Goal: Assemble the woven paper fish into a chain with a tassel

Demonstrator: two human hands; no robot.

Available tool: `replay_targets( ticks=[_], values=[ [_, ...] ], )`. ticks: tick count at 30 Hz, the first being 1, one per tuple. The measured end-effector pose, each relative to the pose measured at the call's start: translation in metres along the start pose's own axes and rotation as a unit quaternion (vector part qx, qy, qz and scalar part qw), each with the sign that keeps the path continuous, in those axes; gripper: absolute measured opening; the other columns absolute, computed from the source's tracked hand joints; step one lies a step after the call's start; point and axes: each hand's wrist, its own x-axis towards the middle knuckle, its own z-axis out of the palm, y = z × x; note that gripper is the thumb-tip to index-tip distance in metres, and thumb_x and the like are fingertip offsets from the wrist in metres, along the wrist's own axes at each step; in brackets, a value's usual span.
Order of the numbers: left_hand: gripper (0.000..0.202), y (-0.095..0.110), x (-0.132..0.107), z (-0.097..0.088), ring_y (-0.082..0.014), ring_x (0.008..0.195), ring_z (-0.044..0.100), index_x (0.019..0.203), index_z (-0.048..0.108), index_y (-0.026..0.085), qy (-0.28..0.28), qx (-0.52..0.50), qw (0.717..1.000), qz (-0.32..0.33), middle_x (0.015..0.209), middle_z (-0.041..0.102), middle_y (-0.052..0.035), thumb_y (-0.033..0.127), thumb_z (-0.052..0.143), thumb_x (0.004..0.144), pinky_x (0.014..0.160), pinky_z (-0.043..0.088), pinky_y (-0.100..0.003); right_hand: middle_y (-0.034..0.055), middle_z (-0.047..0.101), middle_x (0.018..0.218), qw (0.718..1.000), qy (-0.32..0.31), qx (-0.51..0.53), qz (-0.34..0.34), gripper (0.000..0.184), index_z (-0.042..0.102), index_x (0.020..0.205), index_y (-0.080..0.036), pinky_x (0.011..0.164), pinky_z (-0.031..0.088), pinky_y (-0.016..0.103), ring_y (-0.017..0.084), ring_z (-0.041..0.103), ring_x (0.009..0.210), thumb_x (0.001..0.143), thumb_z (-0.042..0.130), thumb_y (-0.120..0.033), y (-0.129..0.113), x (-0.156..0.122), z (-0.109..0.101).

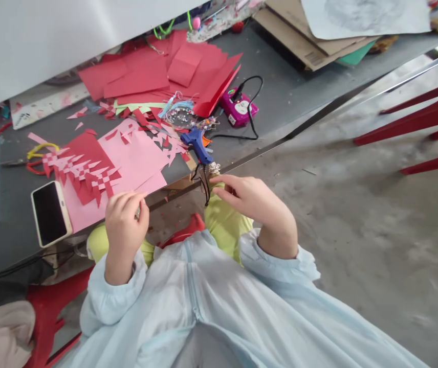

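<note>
One jacket (165, 301) | left hand (125, 220) curled, holding: can't tell | right hand (257, 200) unclenched | one glue gun (198, 142) | one phone (51, 213)

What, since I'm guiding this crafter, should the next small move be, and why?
Perhaps nudge the blue glue gun farther onto the table with the right hand: it lies by the table's edge, a black cord hangs beyond, and that hand is close.

The palm of the left hand (126, 220) is hidden; white paper with a grey drawing (372, 21) is cropped above.
</note>
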Motion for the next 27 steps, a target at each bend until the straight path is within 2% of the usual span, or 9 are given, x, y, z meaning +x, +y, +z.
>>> replay_targets(
  ticks=[3,5,8,11,12,15,19,22,27],
  values=[
    [0.025,0.009,0.020,-0.002,-0.0295,0.108,0.063,0.105,0.075,0.017,-0.046,0.039,0.998,0.028,0.102,0.076,-0.0115,0.024,0.053,0.094,0.102,0.050,-0.049,0.0025,0.074,0.079,0.999,0.022,0.027,-0.013,0.040,0.068,0.129,-0.020,0.069,0.041,0.029,0.018,0.064,0.070,0.098,0.045,-0.033,0.006,-0.001,-0.004],
    [0.029,0.015,0.042,-0.001,-0.0320,0.116,0.059,0.111,0.073,0.015,-0.083,0.062,0.993,0.055,0.110,0.074,-0.0138,0.026,0.052,0.095,0.106,0.048,-0.050,0.0029,0.074,0.080,0.998,0.035,0.036,-0.026,0.039,0.069,0.127,-0.021,0.071,0.042,0.029,0.018,0.065,0.072,0.098,0.046,-0.032,0.009,0.000,-0.008],
    [0.036,0.022,0.089,0.002,-0.0349,0.127,0.054,0.119,0.070,0.013,-0.163,0.098,0.977,0.097,0.124,0.070,-0.0166,0.030,0.051,0.094,0.110,0.044,-0.052,0.0037,0.075,0.083,0.997,0.027,0.039,-0.054,0.038,0.069,0.127,-0.021,0.074,0.043,0.029,0.018,0.066,0.075,0.099,0.046,-0.033,0.010,0.004,-0.017],
    [0.034,0.028,0.146,0.010,-0.0334,0.124,0.057,0.111,0.073,0.013,-0.272,0.131,0.945,0.124,0.119,0.072,-0.0153,0.026,0.046,0.094,0.109,0.044,-0.049,0.0033,0.076,0.086,0.996,0.006,0.031,-0.082,0.037,0.069,0.126,-0.021,0.075,0.043,0.029,0.018,0.066,0.076,0.100,0.045,-0.034,0.010,0.011,-0.032],
    [0.035,0.029,0.165,0.015,-0.0329,0.120,0.059,0.110,0.073,0.014,-0.290,0.146,0.940,0.106,0.117,0.073,-0.0150,0.025,0.044,0.094,0.107,0.045,-0.048,0.0029,0.076,0.087,0.995,0.000,0.027,-0.091,0.036,0.069,0.125,-0.022,0.075,0.043,0.029,0.018,0.067,0.077,0.100,0.046,-0.034,0.010,0.014,-0.040],
    [0.033,0.028,0.215,0.035,-0.0337,0.115,0.062,0.104,0.076,0.016,-0.285,0.173,0.943,0.002,0.108,0.074,-0.0145,0.021,0.047,0.089,0.098,0.048,-0.045,0.0018,0.077,0.094,0.993,0.001,0.018,-0.115,0.034,0.071,0.121,-0.025,0.075,0.042,0.029,0.018,0.067,0.081,0.100,0.047,-0.036,0.010,0.027,-0.066],
    [0.035,0.017,0.259,0.068,-0.0309,0.110,0.065,0.110,0.076,0.018,-0.254,0.169,0.951,-0.041,0.111,0.076,-0.0132,0.021,0.051,0.087,0.093,0.048,-0.040,0.0018,0.074,0.084,0.993,0.052,0.035,-0.102,0.034,0.072,0.118,-0.024,0.071,0.040,0.028,0.016,0.064,0.076,0.100,0.047,-0.039,0.013,0.050,-0.100],
    [0.029,0.004,0.278,0.094,-0.0300,0.102,0.068,0.103,0.078,0.016,-0.255,0.145,0.954,-0.063,0.106,0.077,-0.0146,0.025,0.056,0.086,0.087,0.050,-0.037,0.0031,0.074,0.086,0.993,0.067,0.047,-0.088,0.035,0.072,0.115,-0.021,0.070,0.039,0.028,0.016,0.063,0.077,0.100,0.047,-0.039,0.017,0.065,-0.112],
    [0.026,-0.015,0.292,0.127,-0.0270,0.096,0.069,0.095,0.079,0.019,-0.255,0.090,0.958,-0.092,0.102,0.078,-0.0124,0.037,0.063,0.087,0.083,0.049,-0.033,0.0030,0.073,0.086,0.992,0.031,0.077,-0.093,0.033,0.072,0.112,-0.022,0.069,0.040,0.027,0.015,0.063,0.076,0.100,0.046,-0.038,0.027,0.079,-0.111]
  ],
)
